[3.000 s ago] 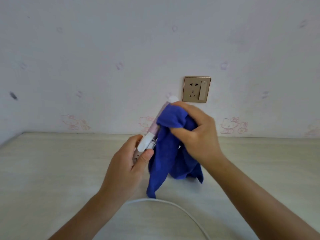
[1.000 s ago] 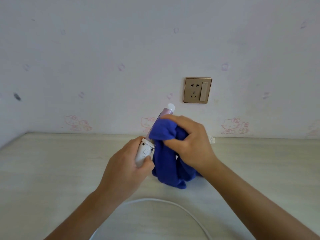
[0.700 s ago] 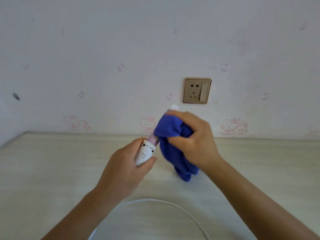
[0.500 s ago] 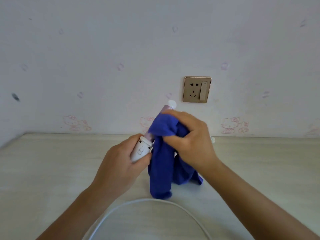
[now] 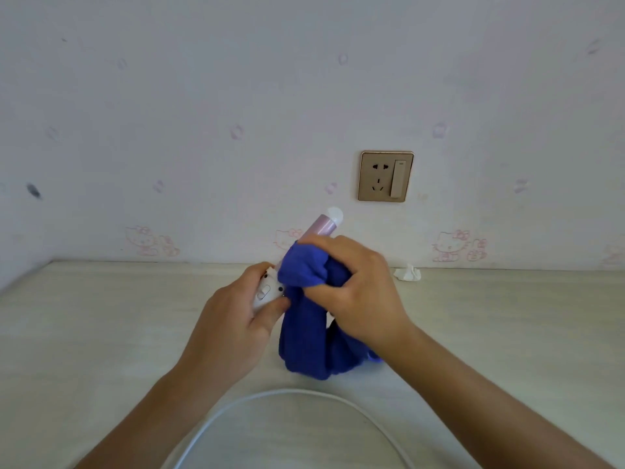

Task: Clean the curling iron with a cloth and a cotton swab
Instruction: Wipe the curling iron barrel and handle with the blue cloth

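The curling iron [image 5: 323, 225] tilts up over the table [image 5: 101, 316], pink barrel poking out above the right hand [image 5: 355, 292], which squeezes the blue cloth [image 5: 304, 333] around it. The left hand [image 5: 233, 326] grips the white handle; the cord [image 5: 287, 397] loops below.

blue cloth [image 5: 304, 336], pink barrel [image 5: 320, 227], white cord [image 5: 287, 394]

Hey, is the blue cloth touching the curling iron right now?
Touching. The head view shows the right hand gripping the blue cloth wrapped round the curling iron, below its exposed pink end.
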A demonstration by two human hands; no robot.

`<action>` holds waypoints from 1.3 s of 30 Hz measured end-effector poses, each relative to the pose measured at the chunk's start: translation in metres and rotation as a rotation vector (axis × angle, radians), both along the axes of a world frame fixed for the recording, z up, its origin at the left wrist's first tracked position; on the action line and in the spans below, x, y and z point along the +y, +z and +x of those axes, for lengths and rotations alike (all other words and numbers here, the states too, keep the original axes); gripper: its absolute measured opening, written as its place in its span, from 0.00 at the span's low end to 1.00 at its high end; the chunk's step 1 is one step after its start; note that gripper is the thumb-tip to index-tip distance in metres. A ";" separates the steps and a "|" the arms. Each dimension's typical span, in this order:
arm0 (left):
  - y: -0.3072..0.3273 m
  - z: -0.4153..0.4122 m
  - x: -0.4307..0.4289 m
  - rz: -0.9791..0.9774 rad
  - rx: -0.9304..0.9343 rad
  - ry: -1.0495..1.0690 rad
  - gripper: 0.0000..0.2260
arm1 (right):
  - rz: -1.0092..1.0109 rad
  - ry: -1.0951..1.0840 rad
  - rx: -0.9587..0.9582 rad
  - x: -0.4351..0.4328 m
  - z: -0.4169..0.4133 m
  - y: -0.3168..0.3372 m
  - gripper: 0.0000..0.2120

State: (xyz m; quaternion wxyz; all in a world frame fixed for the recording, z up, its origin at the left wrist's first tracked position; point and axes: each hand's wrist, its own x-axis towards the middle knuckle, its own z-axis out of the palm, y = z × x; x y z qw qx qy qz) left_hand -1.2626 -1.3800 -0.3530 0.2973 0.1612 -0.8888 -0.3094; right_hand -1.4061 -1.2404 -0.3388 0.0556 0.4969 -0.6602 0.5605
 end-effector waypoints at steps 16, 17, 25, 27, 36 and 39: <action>-0.002 0.000 0.005 0.068 0.047 -0.002 0.08 | -0.050 -0.013 -0.037 0.001 -0.003 0.001 0.23; -0.002 0.000 0.006 0.063 0.057 0.005 0.08 | -0.091 -0.027 -0.071 0.004 -0.010 0.006 0.23; 0.002 -0.003 0.008 0.267 0.082 0.003 0.11 | -0.095 -0.046 -0.091 0.010 -0.016 0.012 0.24; 0.003 -0.004 0.003 0.263 0.054 -0.011 0.07 | -0.024 0.008 -0.009 0.001 0.001 0.000 0.23; 0.006 -0.001 0.009 0.308 0.099 0.002 0.13 | -0.206 -0.112 -0.071 0.016 -0.031 0.024 0.28; 0.006 -0.003 0.012 0.470 0.120 -0.023 0.15 | -0.214 -0.071 -0.084 0.015 -0.023 0.022 0.25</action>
